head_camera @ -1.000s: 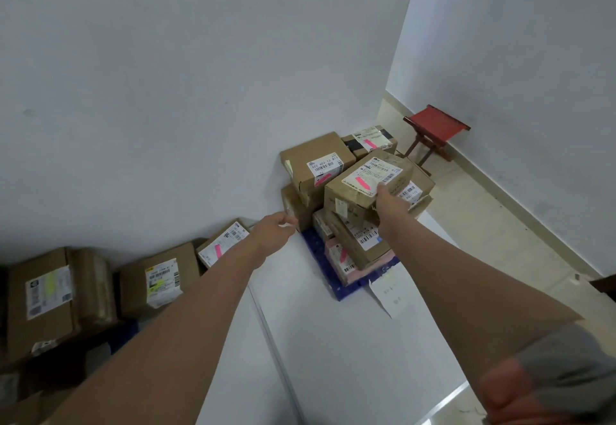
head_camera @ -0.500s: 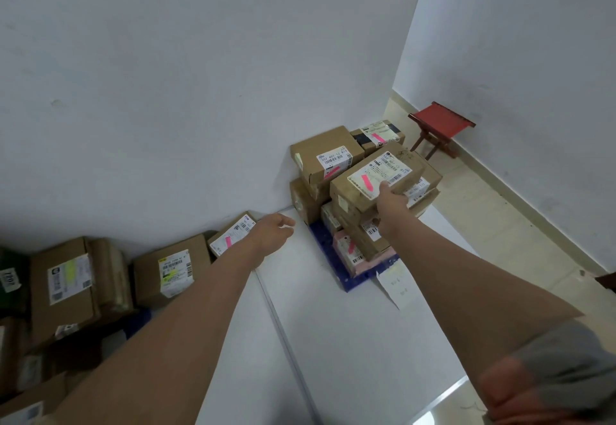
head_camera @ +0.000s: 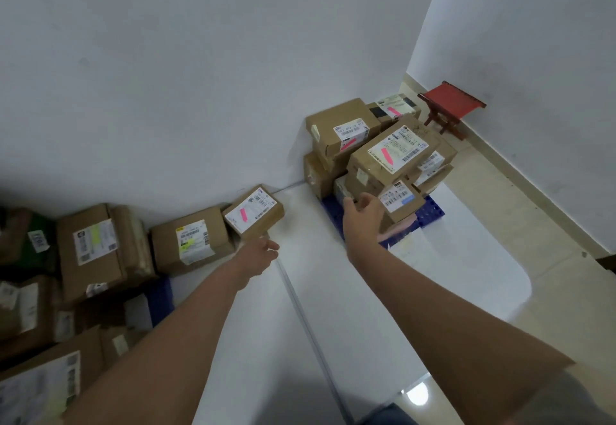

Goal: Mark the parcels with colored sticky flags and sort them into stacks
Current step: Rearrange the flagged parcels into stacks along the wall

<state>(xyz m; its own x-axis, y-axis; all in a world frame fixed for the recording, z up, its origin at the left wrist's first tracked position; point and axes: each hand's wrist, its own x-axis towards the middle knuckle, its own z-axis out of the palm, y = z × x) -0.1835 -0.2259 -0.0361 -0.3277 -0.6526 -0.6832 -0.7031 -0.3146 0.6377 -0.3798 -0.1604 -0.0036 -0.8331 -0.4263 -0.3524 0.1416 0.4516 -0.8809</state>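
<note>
left arm: bare, stretched forward from the near left toward the far middle
left hand [head_camera: 259, 254]: palm down, fingers relaxed and loosely extended, holding nothing
right arm: bare, reaching forward from the near right, a grey sleeve at the upper arm
right hand [head_camera: 364, 214]: raised, fingers loosely curled, thumb apart, nothing gripped

Open white table surface [head_camera: 333, 258] between pink-flagged parcel [head_camera: 253, 213] at 10 o'clock and parcel stack [head_camera: 383, 158] at 1 o'clock. Wall [head_camera: 200, 91] blocking at 12. Parcels [head_camera: 100, 248] crowding 9 o'clock.
</note>
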